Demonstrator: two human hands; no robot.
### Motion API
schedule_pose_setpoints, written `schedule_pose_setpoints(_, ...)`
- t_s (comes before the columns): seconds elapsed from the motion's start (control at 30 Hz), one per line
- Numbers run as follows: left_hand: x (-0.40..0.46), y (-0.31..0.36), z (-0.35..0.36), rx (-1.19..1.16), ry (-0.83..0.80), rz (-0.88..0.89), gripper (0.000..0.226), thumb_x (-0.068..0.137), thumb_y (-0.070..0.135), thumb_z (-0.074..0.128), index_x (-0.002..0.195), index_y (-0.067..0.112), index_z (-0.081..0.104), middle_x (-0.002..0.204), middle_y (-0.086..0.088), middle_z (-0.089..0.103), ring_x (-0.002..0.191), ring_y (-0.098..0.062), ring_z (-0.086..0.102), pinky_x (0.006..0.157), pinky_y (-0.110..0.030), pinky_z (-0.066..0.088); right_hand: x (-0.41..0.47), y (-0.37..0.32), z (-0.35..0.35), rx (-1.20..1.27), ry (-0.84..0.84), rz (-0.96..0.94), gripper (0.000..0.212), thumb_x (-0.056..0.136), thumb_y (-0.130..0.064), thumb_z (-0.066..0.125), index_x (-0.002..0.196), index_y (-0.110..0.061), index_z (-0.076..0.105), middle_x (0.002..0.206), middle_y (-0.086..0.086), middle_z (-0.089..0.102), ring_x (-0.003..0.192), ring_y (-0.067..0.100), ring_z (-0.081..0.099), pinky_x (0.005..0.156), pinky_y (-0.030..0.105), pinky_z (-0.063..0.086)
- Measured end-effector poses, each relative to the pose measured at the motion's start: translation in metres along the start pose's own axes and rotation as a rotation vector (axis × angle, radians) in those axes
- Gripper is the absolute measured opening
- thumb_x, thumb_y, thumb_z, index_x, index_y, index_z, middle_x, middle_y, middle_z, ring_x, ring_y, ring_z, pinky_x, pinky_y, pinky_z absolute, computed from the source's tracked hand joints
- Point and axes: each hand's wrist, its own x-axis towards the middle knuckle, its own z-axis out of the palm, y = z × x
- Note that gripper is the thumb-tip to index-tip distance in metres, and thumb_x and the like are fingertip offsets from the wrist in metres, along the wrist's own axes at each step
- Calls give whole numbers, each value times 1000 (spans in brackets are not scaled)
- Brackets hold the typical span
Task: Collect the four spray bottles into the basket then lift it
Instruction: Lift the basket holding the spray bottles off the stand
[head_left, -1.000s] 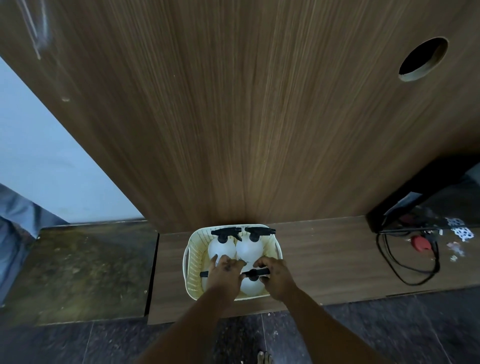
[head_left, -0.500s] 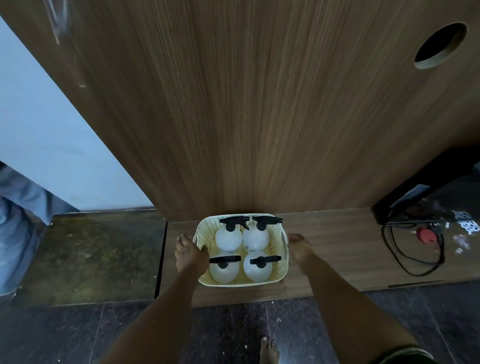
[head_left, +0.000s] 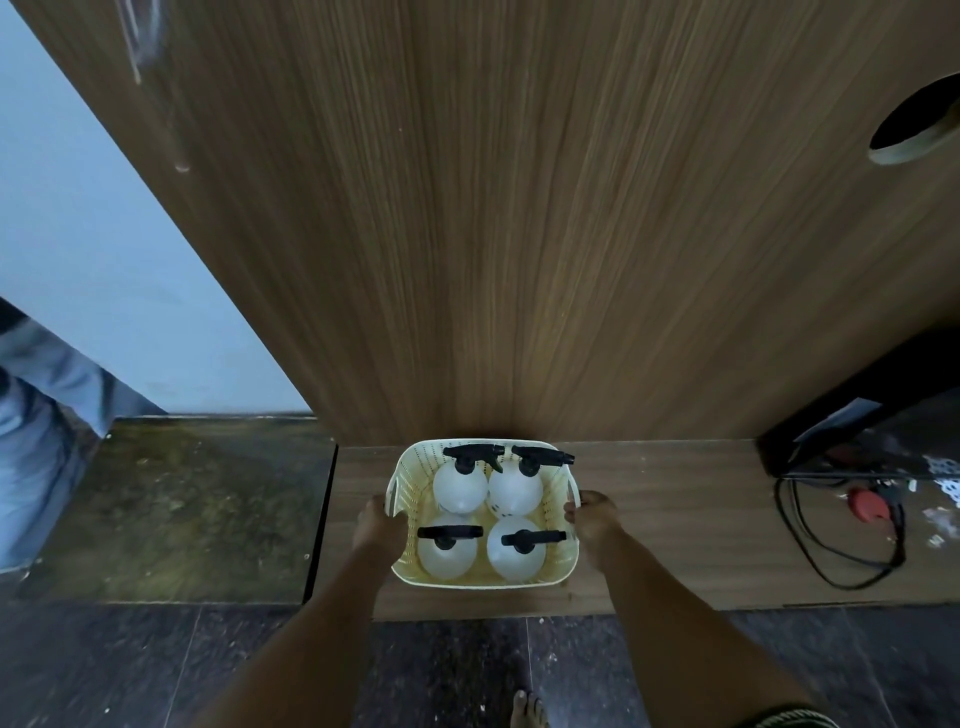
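Basket (head_left: 563, 566) between left hand (head_left: 378, 531) and right hand (head_left: 594, 525)

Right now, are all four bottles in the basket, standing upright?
Yes. Four bottles stand upright in two rows inside the basket, black spray heads on top. The left hand and right hand grip its sides.

Both forearms bare, reaching forward and down from the lower edge of the view, roughly parallel and set apart. Left hand (head_left: 378, 529) with wrist straight, back of the hand up, fingers (head_left: 392, 514) curled in toward the right and closed on the left wall of the basket (head_left: 483, 581). Right hand (head_left: 592, 527) mirrored, knuckles up, fingers (head_left: 571, 517) hooked leftward over the right wall of the same basket. Thumbs not clearly made out. A bare foot (head_left: 527, 712) planted low between the arms.
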Motion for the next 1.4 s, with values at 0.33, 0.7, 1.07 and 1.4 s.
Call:
schedule_pose_setpoints(0.33, -3, 3, 2, 1, 52, 12, 38, 71, 18, 50, 106, 9, 63, 97, -16, 68, 86, -35, 67, 74, -42, 56, 7, 6, -1, -137, 41, -90, 21, 84, 1, 57, 102, -3, 68, 88, 14, 66, 79, 29, 62, 72, 37, 51)
schedule_pose_setpoints(0.7, -55, 4, -12, -26, 40, 82, 39, 79, 12, 53, 116, 4, 60, 105, -17, 67, 93, -32, 65, 63, -29, 46, -37, 13, -22, -183, 81, -145, 18, 83, -2, 59, 98, -5, 69, 89, 14, 67, 82, 29, 62, 71, 34, 48)
schedule_pose_setpoints(1.07, -143, -57, -61, 45, 6, 223, 42, 93, 30, 53, 127, 5, 55, 122, -15, 63, 107, -33, 61, 84, -37, 49, -143, 82, -32, -28, 87, -150, 26, 83, 1, 60, 108, 3, 66, 90, 15, 65, 81, 26, 58, 76, 35, 51)
schedule_pose_setpoints(1.4, -189, -149, -47, 123, -110, 147, 34, 83, 15, 54, 117, 11, 57, 114, -13, 65, 101, -32, 63, 77, -35, 50, -202, 188, -34, -232, 112, -81, 23, 85, -7, 58, 105, 0, 69, 94, 9, 64, 84, 24, 58, 69, 25, 49)
